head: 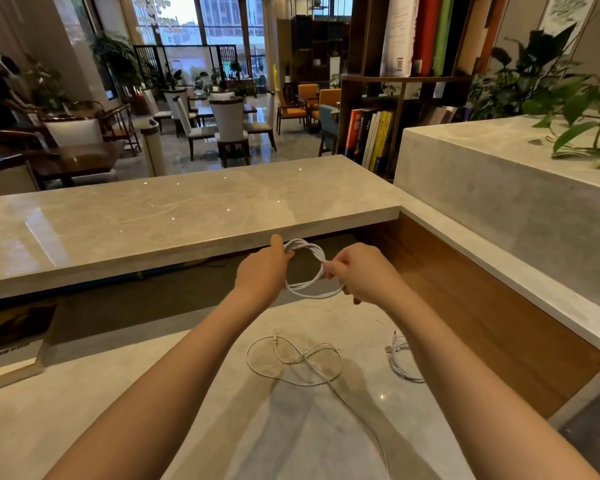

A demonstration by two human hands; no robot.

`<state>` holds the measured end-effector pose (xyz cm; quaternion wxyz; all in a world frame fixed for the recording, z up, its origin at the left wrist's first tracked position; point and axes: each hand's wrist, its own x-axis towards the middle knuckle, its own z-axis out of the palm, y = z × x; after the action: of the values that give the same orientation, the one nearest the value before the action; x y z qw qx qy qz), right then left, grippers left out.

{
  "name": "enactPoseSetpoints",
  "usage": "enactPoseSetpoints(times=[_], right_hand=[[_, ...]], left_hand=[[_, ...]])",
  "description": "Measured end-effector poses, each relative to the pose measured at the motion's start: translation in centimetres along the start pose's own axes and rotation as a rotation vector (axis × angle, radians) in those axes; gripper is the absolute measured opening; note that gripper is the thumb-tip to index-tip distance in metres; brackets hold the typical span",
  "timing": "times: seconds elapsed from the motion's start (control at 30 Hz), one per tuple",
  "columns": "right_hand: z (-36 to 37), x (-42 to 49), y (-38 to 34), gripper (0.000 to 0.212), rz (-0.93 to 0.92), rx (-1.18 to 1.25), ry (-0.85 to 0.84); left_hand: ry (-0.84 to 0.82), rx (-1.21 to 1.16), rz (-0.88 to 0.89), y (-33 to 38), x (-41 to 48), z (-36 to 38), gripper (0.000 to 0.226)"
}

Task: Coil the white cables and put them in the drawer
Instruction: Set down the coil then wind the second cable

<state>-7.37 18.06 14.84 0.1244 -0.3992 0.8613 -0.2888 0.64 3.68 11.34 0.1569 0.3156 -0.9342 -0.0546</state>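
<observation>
A white cable wound into a round coil [309, 252] hangs in the air above the desk, held between both hands. My left hand [262, 271] grips its left side and my right hand [355, 271] pinches its right side. Below them, a second white cable [293, 358] lies loose on the pale desk top [118, 393] in a figure-eight, its tail running toward me. A third white cable [400, 358] lies in a small loop to the right, partly hidden by my right forearm. No drawer is in view.
A raised marble counter [153, 220] runs across behind the hands. A wooden side panel [482, 306] and a stone ledge with a plant [568, 98] stand on the right. A book [11, 341] lies at the left edge of the desk.
</observation>
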Motion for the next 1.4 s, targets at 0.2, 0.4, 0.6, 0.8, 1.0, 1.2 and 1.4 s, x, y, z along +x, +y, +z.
enactPoseSetpoints(times=[0.2, 0.4, 0.6, 0.8, 1.0, 1.2, 1.4], right_hand=[[-1.4, -0.3, 1.5, 0.025, 0.054, 0.834, -0.121], [-1.0, 0.6, 3.5, 0.027, 0.034, 0.602, -0.222], [-0.1, 1.3, 4.5, 0.026, -0.087, 0.455, -0.066], [1.5, 2.3, 4.3, 0.022, -0.189, 0.228, -0.007], [3.0, 2.6, 3.7, 0.017, -0.080, 0.624, 0.015], [3.1, 2.1, 2.5, 0.027, -0.010, 1.076, -0.113], [3.9, 2.1, 1.7, 0.006, 0.121, 1.264, 0.020]], left_hand=[[-0.038, -0.395, 0.038, -0.4, 0.6, -0.7, 0.023], [-0.359, -1.410, -0.131, -1.7, 0.2, -1.4, 0.019], [-0.426, -1.801, -0.264, -1.7, -0.1, -2.3, 0.024], [-0.495, -1.984, -0.304, -0.4, -0.5, -2.8, 0.026], [-0.492, -2.127, -0.334, 0.0, -0.7, -2.5, 0.020], [-0.399, -2.274, -0.339, 0.4, -1.2, -2.2, 0.024], [-0.290, -2.345, -0.519, 1.2, -1.8, -0.7, 0.019]])
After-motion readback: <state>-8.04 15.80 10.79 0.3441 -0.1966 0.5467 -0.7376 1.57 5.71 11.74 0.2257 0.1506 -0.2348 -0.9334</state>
